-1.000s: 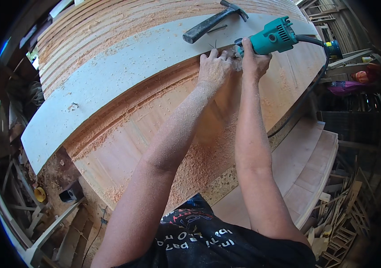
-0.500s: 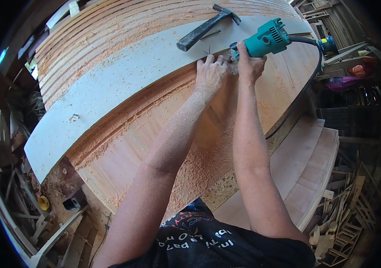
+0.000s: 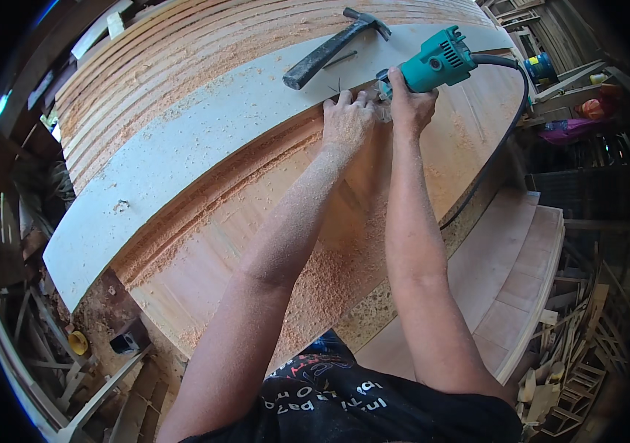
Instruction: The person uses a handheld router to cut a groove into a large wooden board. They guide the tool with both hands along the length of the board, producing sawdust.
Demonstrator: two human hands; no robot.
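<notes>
My right hand (image 3: 412, 107) is wrapped around the lower body of a teal trim router (image 3: 444, 60), which is tilted with its cord end to the upper right. Close beside it, my left hand (image 3: 348, 124) is curled at the router's clear base, its fingertips by the edge of a curved white template board (image 3: 211, 111); its thumb is hidden. Under the template lies a wooden panel (image 3: 182, 284) with a curved groove along the edge, strewn with sawdust. Dust coats my left forearm. A claw hammer (image 3: 326, 55) rests on the template, beyond my left hand.
A thin metal rod (image 3: 341, 59) lies beside the hammer. The black power cord (image 3: 510, 140) loops down the panel's right side. Sawdust (image 3: 326, 284) is heaped between my forearms. A curved wooden panel (image 3: 503, 280) stands at the lower right, near scrap wood (image 3: 573, 384).
The view has turned slightly, so the hammer and template sit a little differently. Both hands and the router have shifted slightly rightward relative to the hammer; the hold looks the same.
</notes>
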